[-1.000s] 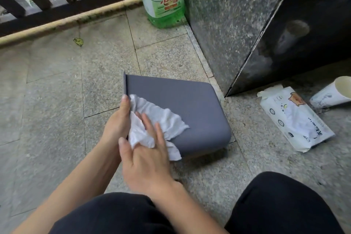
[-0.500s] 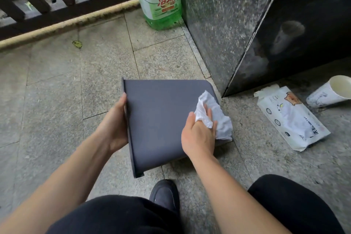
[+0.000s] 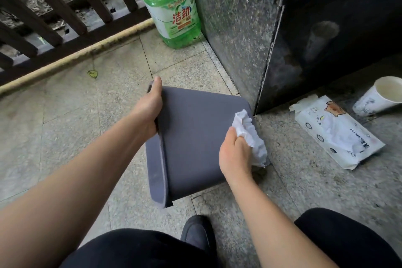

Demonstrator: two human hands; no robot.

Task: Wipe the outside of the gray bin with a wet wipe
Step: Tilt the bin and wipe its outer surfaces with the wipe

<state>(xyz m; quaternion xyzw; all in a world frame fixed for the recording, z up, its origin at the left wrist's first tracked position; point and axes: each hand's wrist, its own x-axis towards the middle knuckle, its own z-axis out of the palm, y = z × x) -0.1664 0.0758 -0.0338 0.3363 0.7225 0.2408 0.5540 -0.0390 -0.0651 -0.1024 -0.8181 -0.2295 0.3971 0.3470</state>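
Note:
The gray bin (image 3: 191, 137) lies on its side on the stone floor, its rim facing left and its base toward the right. My left hand (image 3: 150, 106) grips the rim at the upper left, thumb on the outer wall. My right hand (image 3: 233, 154) holds a crumpled white wet wipe (image 3: 250, 135) pressed against the bin's rounded right edge, near its base. The wipe covers part of that corner.
A green detergent bottle (image 3: 174, 13) stands by a dark railing at the back. A speckled stone pillar (image 3: 239, 24) rises right behind the bin. A wet wipe pack (image 3: 335, 132) and a tipped paper cup (image 3: 378, 95) lie at the right. My knees and one shoe (image 3: 196, 233) are below.
My right hand carried the wipe from the bin's left part across to its right edge. The bin tilted and my left hand slid up the rim to its top corner.

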